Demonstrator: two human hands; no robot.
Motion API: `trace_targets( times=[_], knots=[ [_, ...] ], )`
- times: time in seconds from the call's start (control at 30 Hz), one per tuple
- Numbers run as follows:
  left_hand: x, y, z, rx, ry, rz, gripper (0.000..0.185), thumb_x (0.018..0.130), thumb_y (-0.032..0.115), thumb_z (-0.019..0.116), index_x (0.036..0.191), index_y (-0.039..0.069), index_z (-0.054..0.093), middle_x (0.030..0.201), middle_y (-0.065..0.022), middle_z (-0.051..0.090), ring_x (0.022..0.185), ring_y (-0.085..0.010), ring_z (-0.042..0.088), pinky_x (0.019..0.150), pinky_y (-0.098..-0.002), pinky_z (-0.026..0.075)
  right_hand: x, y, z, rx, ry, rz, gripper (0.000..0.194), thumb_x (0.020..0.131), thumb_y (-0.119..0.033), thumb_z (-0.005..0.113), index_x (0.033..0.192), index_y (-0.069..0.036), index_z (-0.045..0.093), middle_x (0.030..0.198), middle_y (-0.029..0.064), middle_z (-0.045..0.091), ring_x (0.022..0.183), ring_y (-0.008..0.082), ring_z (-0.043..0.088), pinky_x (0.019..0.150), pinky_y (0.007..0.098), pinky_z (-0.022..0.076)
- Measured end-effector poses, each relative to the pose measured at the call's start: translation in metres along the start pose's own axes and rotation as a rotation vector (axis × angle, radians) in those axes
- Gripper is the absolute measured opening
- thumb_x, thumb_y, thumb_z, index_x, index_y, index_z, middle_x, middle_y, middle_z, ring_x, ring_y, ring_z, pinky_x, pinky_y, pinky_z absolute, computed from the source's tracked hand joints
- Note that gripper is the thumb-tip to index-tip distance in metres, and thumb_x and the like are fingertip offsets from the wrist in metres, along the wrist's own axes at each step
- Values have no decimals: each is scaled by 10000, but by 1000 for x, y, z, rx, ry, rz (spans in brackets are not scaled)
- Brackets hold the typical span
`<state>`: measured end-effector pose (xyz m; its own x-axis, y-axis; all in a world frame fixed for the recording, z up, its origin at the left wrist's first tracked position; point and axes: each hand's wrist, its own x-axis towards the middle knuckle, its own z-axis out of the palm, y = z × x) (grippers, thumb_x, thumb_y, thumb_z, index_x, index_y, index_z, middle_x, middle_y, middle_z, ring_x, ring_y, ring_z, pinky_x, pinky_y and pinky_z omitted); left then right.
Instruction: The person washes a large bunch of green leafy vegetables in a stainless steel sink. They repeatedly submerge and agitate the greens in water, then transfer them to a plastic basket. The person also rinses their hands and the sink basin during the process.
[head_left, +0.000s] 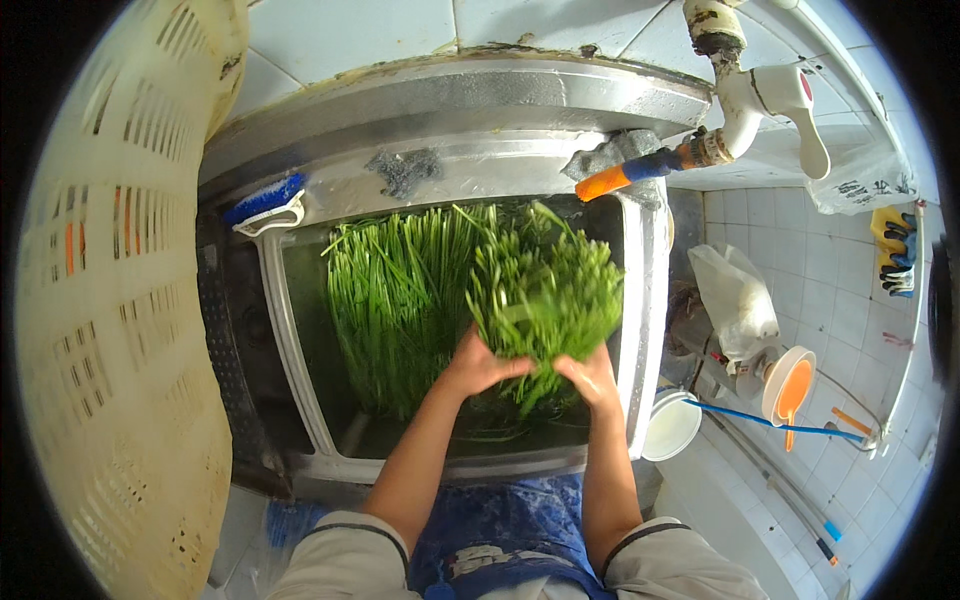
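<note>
My left hand (484, 365) and my right hand (590, 375) grip one bunch of long green leafy stalks (544, 292), perhaps garlic chives, from its two sides. Both thumbs lie on the near side of the bunch, and the fingers are hidden behind it. The cut ends fan upward and look blurred. Beneath is a metal sink (311, 375) filled with dark water. Left of the held bunch, a wide row of the same greens (401, 307) lies in the water with its pale ends toward the far wall.
A large cream plastic crate (135, 300) rises at the left. On the rim sit a blue scrubbing brush (266, 204) and steel wool (405, 171). A tap with an orange hose end (604, 182) overhangs the back right. A white bucket (671, 427) stands right of the sink.
</note>
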<state>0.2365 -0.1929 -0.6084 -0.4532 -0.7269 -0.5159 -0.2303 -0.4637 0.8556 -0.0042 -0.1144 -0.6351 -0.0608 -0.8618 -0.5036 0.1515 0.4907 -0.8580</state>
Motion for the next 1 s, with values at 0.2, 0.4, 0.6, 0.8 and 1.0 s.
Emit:
trace_targets(
  times=[0.2, 0.4, 0.6, 0.8, 1.0],
  knots=[
    [74, -22, -19, -151, 278, -138, 1177, 735, 551, 932, 1471, -158, 347, 1366, -298, 603, 1242, -397, 635, 1079, -497, 514, 93, 1, 40, -235, 159, 330, 1244, 770, -669, 840, 1599, 81, 294, 1575, 307, 438, 1481, 388, 421, 1240, 460, 324],
    [110, 0, -28, 313, 370, -585, 1260, 697, 729, 847, 1489, -150, 416, 1425, -344, 581, 1293, -400, 621, 1108, -425, 490, 127, 9, 39, -317, 193, 527, 1251, 737, -801, 772, 1616, -5, 372, 1649, 297, 345, 1530, 380, 357, 1248, 470, 293],
    [47, 23, -31, -213, 190, -467, 1346, 684, 586, 944, 1582, -129, 243, 1592, -338, 388, 1504, -428, 382, 1223, -510, 341, 83, -37, 33, -7, 100, 398, 1309, 739, -516, 933, 1656, 15, 163, 1586, 282, 434, 1492, 380, 407, 1228, 526, 326],
    [-61, 80, -4, -22, 108, -92, 955, 702, 340, 980, 1475, 7, 529, 1462, -189, 605, 1323, -276, 599, 1111, -453, 495, 2, -71, 15, 174, -193, 133, 1042, 685, -74, 964, 1540, 26, 376, 1409, 182, 592, 1274, 311, 602, 1091, 428, 507],
    [-154, 121, 63, 213, 271, 380, 845, 754, 372, 935, 1443, 65, 554, 1389, -82, 653, 1293, -262, 595, 1163, -434, 423, -90, -133, -41, 129, -302, -4, 981, 597, -32, 958, 1460, 24, 496, 1320, 130, 658, 1166, 305, 661, 1024, 418, 552]
  ],
)
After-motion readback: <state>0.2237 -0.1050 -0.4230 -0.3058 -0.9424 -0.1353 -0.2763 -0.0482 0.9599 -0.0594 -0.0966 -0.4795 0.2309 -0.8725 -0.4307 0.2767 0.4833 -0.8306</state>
